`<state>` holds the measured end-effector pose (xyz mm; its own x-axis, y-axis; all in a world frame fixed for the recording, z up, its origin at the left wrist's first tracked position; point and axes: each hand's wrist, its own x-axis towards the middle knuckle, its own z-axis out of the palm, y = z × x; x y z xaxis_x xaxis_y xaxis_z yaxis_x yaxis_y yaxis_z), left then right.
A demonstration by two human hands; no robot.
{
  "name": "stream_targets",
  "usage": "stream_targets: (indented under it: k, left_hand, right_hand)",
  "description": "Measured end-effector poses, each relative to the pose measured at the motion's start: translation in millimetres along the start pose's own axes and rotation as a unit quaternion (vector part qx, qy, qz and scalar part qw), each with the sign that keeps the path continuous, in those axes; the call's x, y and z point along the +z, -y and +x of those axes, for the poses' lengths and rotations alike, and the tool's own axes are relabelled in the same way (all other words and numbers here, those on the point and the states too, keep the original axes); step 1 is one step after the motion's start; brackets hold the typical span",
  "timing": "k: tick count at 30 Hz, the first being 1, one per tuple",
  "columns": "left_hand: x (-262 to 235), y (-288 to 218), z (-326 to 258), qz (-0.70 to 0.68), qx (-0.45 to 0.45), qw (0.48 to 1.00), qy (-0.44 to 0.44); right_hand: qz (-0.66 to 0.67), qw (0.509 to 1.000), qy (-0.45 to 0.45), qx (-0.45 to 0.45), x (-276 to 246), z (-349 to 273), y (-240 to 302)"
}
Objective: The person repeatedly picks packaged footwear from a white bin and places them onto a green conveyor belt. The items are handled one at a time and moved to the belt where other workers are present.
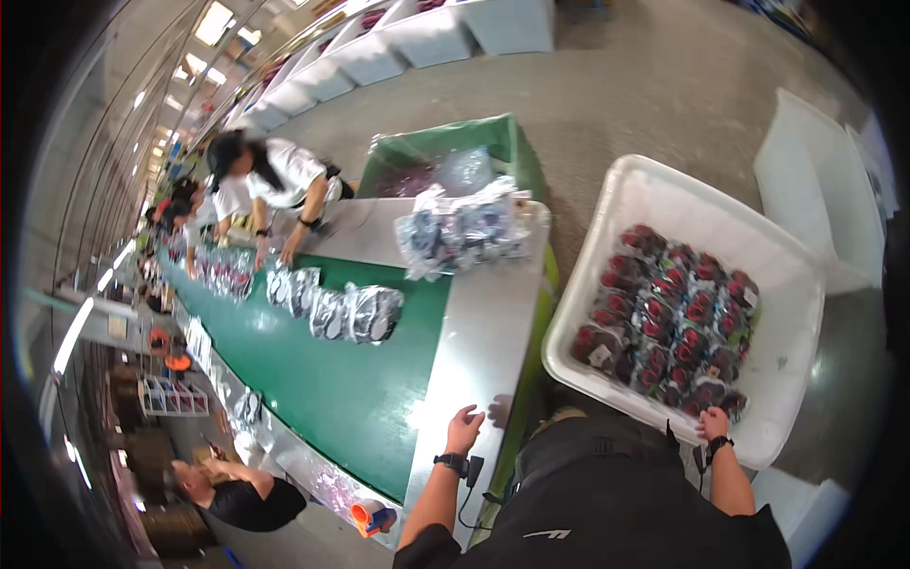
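Note:
My left hand [464, 431] is held over the metal edge of the conveyor, fingers apart, with nothing in it. My right hand [711, 424] is at the near side of a large white plastic bin [654, 175]. Its fingers look slightly bent and apart beside the nearest bagged bundle; whether they touch it is hard to make out. Inside the bin, several clear-bagged dark and red bundles [668, 318] lie in rows; they look like footwear. On the green conveyor belt [379, 389] lie clear-bagged grey and black bundles [355, 313].
A pile of clear-bagged blue-grey bundles [464, 228] rests on the metal table end, before a green lined bin [521, 156]. A co-worker in white [294, 175] reaches over the belt; another in black [251, 498] is across it. An orange-and-blue tape dispenser [372, 518] sits at the edge.

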<state>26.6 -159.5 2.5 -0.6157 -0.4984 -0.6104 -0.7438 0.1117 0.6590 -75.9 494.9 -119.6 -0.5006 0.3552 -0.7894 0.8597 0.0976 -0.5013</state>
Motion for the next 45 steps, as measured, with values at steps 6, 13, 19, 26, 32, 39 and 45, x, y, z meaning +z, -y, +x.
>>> stream_targets:
  k: [6, 13, 19, 26, 32, 39, 45]
  left_hand:
    - [-87, 9, 85, 0.01, 0.072, 0.99, -0.122]
    - [-175, -29, 176, 0.131, 0.12, 0.946, -0.271]
    - [-235, -55, 255, 0.174, 0.147, 0.908, -0.352]
    - [-255, -54, 298, 0.153, 0.027, 0.937, -0.314]
    - [-232, -23, 292, 0.045, -0.038, 0.979, -0.196]
    - [-149, -25, 202, -0.045, 0.186, 0.921, -0.339]
    - [-91, -10, 110, -0.082, 0.279, 0.913, -0.286]
  right_hand:
    - [-0.078, 0.99, 0.108, -0.055, 84, -45, 40]
    - [-0.064, 0.978, 0.142, -0.139, 119, -68, 60]
    - [-0.313, 0.916, 0.128, -0.217, 67, -14, 16]
    - [-0.258, 0.948, 0.071, -0.172, 56, -76, 33]
    - [-0.198, 0.966, 0.103, -0.132, 88, -133, 48]
    - [-0.387, 0.882, 0.13, -0.237, 90, -79, 34]
    - [-0.17, 0.968, 0.115, -0.145, 114, -104, 65]
